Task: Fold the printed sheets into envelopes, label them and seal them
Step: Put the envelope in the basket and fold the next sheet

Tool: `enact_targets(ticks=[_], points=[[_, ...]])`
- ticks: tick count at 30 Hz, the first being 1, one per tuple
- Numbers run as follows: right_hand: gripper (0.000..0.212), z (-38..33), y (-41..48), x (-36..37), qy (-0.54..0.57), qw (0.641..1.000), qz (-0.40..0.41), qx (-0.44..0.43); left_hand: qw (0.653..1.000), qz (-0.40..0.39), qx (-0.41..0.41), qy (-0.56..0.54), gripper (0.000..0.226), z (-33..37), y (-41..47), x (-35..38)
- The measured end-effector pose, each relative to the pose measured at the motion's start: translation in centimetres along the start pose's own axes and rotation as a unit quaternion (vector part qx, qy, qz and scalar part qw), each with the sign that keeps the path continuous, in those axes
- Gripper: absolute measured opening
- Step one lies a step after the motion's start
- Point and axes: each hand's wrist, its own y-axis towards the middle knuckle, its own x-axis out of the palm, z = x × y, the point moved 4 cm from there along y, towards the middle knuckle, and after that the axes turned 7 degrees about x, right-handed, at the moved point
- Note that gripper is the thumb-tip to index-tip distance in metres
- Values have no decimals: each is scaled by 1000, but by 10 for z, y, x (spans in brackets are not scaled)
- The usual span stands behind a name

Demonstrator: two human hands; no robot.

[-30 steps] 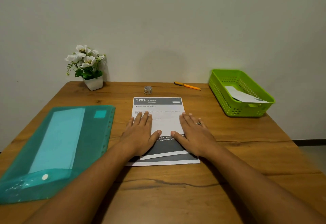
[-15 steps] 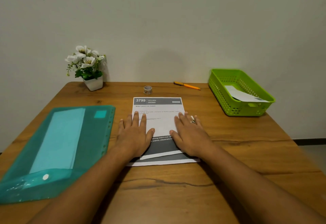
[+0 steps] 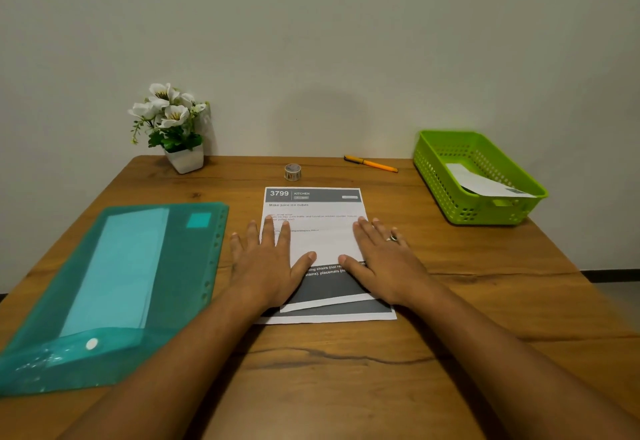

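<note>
White sheet (image 3: 313,211), long axis front-to-back

Plain pale wall (image 3: 311,41), wooden table (image 3: 346,387) pushed against it, dark skirting (image 3: 611,274) low at right, floor possibly grey.

Potted flowers (image 3: 172,127) at far-left corner of wooden table (image 3: 332,391); wall (image 3: 346,41) behind

Printed sheet (image 3: 313,211) lies flat, grey header farthest — lower part folded up, slightly askew
</note>
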Motion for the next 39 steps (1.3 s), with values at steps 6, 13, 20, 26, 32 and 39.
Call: enact_targets(ticks=[6, 13, 20, 26, 32, 39], points=[[85, 2, -1, 0, -2, 1000, 5, 12, 996, 7, 83, -10, 76, 21, 7, -2], [95, 14, -4, -5, 10, 1000, -6, 18, 995, -39, 86, -18, 85, -7, 8, -2], [89, 25, 2, -29, 12, 999, -32, 10, 991, 9, 130, -12, 82, -8, 13, -37], [84, 29, 10, -51, 42, 998, -44, -5, 989, -44, 119, -71, 81, -6, 29, -45], [91, 27, 14, -53, 74, 996, -47, -7, 984, -54, 110, -126, 77, -5, 27, -53], [93, 11, 5, -67, 10, 998, 41, -53, 979, 53, 113, -163, 94, 4, 2, -61]])
